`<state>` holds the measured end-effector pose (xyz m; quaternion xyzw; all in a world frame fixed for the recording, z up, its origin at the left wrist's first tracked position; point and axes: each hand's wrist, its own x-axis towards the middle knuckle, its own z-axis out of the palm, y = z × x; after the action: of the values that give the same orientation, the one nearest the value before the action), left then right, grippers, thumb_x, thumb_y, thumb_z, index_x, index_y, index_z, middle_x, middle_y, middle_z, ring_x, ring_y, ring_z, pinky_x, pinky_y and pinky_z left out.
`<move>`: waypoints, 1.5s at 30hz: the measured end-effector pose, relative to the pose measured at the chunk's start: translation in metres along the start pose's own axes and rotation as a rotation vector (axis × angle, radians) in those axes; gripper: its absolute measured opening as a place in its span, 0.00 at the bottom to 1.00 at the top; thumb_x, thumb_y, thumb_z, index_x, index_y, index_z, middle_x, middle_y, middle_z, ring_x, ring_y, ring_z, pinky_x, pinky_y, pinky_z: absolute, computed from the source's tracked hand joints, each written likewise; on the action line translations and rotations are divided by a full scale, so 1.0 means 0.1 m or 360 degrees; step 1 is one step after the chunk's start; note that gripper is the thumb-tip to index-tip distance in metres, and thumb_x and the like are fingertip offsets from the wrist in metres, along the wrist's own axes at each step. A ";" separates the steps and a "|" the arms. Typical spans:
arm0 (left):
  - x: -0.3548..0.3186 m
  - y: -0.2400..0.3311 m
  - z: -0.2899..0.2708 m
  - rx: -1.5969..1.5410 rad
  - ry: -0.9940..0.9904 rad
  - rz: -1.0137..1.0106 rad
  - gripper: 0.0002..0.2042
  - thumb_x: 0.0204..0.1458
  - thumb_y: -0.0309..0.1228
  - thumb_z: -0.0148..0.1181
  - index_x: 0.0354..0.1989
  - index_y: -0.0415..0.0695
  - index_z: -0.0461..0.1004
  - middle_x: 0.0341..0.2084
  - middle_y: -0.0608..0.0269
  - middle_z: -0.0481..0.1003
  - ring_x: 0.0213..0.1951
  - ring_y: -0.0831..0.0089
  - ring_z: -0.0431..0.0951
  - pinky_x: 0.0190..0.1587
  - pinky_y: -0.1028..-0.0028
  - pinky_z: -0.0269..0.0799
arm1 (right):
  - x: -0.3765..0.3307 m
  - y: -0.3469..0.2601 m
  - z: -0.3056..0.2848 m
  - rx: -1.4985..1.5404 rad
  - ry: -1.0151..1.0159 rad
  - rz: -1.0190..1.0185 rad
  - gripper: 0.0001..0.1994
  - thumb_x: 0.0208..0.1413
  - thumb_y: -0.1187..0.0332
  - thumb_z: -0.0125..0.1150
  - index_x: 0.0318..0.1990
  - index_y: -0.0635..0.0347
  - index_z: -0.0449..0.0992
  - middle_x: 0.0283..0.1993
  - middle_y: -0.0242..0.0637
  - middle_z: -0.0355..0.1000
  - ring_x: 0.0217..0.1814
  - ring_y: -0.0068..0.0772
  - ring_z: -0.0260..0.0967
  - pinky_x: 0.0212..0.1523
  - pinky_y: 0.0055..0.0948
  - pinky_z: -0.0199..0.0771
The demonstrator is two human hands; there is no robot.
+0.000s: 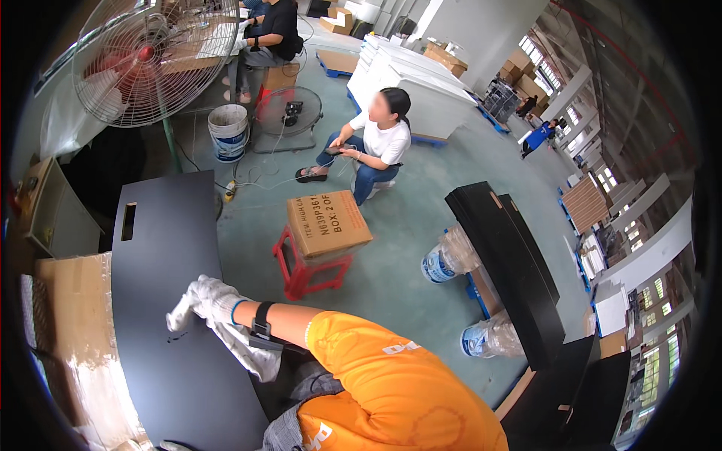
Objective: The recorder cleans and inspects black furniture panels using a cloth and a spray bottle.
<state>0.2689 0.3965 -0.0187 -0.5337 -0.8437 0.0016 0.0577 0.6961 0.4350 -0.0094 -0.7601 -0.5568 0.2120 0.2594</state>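
Probably wiping, the right hand [213,299] clutches a white cloth [254,352] over the dark panel [169,252], whose smudges [178,337] seemingly need rubbing; left hand [174,446] unclear.

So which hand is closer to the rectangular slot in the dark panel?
Right. The right hand, holding a white cloth, is over the dark panel, below and right of the slot; the left hand, barely visible at the bottom edge, is farther off.

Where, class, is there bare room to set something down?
Dark panel, between its slot and the gloved right hand; floor, between the red stool and right-side buckets. Crowded: around the floor fan and upper-left bucket.
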 end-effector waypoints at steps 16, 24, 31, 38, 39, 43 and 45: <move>0.03 0.06 -0.01 -0.0141 -0.0048 0.0076 0.29 0.62 0.48 0.36 0.65 0.41 0.53 0.66 0.50 0.52 0.66 0.49 0.50 0.64 0.56 0.52 | -0.51 -1.31 0.19 -0.0763 -0.0241 -0.0474 0.11 0.51 0.58 0.54 0.39 0.48 0.75 0.37 0.31 0.71 0.45 0.31 0.67 0.41 0.32 0.66; -0.01 -0.20 -0.10 -0.0048 0.0005 0.0047 0.27 0.61 0.45 0.39 0.64 0.41 0.56 0.65 0.50 0.53 0.65 0.52 0.52 0.61 0.58 0.57 | -0.02 -1.60 -0.61 -0.0408 -0.0640 -0.0090 0.31 0.42 0.33 0.54 0.32 0.54 0.82 0.32 0.47 0.77 0.38 0.44 0.76 0.41 0.36 0.75; -0.10 0.25 -0.27 -0.0357 0.0154 0.0053 0.24 0.56 0.43 0.47 0.53 0.36 0.66 0.54 0.45 0.67 0.60 0.51 0.59 0.63 0.58 0.49 | -0.11 -1.01 0.46 -0.0849 0.0051 -0.0673 0.09 0.52 0.61 0.51 0.38 0.53 0.68 0.33 0.42 0.68 0.34 0.42 0.68 0.33 0.41 0.70; -0.09 0.12 -0.17 -0.0380 0.0055 -0.0074 0.26 0.57 0.44 0.46 0.59 0.39 0.62 0.61 0.47 0.58 0.67 0.52 0.49 0.68 0.55 0.38 | -0.48 -1.26 0.96 -0.1109 -0.0578 -0.1166 0.09 0.53 0.60 0.53 0.35 0.51 0.75 0.32 0.35 0.74 0.37 0.36 0.75 0.36 0.35 0.77; -0.16 -0.10 -0.09 -0.0362 0.0037 -0.0194 0.26 0.57 0.44 0.46 0.59 0.39 0.62 0.61 0.47 0.58 0.67 0.52 0.49 0.68 0.55 0.38 | -0.24 -1.61 0.68 -0.1054 -0.0507 -0.0731 0.11 0.55 0.57 0.52 0.37 0.51 0.76 0.32 0.36 0.74 0.38 0.39 0.75 0.38 0.35 0.77; -0.12 0.12 -0.17 -0.0435 0.0085 -0.0074 0.26 0.56 0.44 0.46 0.59 0.40 0.62 0.61 0.48 0.59 0.67 0.52 0.49 0.68 0.54 0.37 | 0.66 -0.65 0.09 -0.1187 0.0223 -0.0197 0.12 0.56 0.53 0.51 0.40 0.45 0.75 0.36 0.40 0.72 0.38 0.39 0.73 0.36 0.37 0.76; -0.12 0.09 -0.16 -0.0376 0.0092 -0.0090 0.25 0.56 0.43 0.48 0.59 0.41 0.62 0.60 0.47 0.60 0.65 0.51 0.51 0.67 0.55 0.40 | 0.35 -0.88 0.31 -0.1406 0.0025 -0.0285 0.10 0.55 0.57 0.52 0.39 0.46 0.75 0.35 0.41 0.72 0.37 0.38 0.73 0.36 0.37 0.76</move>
<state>0.2839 0.3888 -0.0043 -0.5125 -0.8507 -0.1150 0.0188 0.6223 0.4952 0.0211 -0.7484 -0.6554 -0.0751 -0.0685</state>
